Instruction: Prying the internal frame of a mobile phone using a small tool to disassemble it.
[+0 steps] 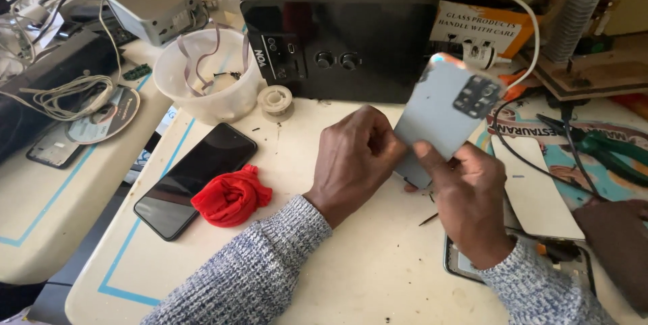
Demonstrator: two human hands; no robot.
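Observation:
Both my hands hold a pale blue phone back cover point(440, 110) tilted up above the white table point(351, 278). Its camera cut-out block sits at the upper right corner. My right hand point(466, 200) grips the cover's lower edge with the thumb on its face. My left hand point(354, 159) is curled at the cover's left edge, fingers pinched against it. A black phone point(194, 178) lies face up to the left, with a crumpled red cloth point(231, 195) beside it.
A black box with knobs point(341, 24) stands behind. A white plastic tub point(206, 75) with ribbon cables and a solder spool point(276, 101) sit at its left. An opened phone frame point(466, 264) lies under my right wrist. Green-handled pliers point(611, 153) and another person's hand point(617, 237) are at right.

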